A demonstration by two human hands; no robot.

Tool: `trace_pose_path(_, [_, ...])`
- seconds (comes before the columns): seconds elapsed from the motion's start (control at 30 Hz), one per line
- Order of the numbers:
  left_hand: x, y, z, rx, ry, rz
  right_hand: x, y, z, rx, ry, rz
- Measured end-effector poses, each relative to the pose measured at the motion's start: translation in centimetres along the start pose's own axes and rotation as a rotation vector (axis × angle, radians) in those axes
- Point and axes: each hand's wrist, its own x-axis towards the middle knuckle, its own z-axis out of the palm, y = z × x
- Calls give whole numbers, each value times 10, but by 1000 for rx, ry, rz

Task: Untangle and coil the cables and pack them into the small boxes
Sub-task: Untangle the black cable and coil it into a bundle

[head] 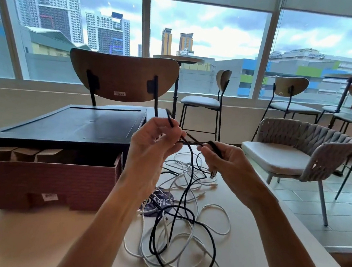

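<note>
a brown corrugated cardboard box (44, 180) sits at the left of the pale wooden table (26, 243), small brown cardboard boxes (23, 153) in a row inside it, a flat black board (72, 126) over its far part. to its right lies a heap of white cables (217, 206); a black braided cable (191, 166) rises from the heap to the left hand (149, 143) and right hand (230, 168), both gripping it above. behind the table stands a curved wooden-backed chair (122, 76); off to the right, a grey woven armchair (314, 144).
</note>
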Motion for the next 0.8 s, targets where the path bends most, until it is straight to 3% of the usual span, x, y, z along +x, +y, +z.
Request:
trace_pose_path(0.07, [3,-1,-4,357,-48,146,1,3,-5,228,14,84])
trace_pose_path(0.17, [5,2,-12,509,-69,218,1,6,-17,385,-28,163])
trace_pose_path(0.4, [11,4,-30,549,62,262,-5,-1,-16,467,-300,161])
trace_pose_path(0.53, [14,-2,-37,467,197,170,-4,-3,-11,669,-259,177])
trace_pose_path(0.7, [18,-14,-54,587,195,92,-3,-4,-9,849,-184,208])
trace_pose_path(0.8, [19,-19,-56,588,192,36,-3,-6,-8,939,-262,195])
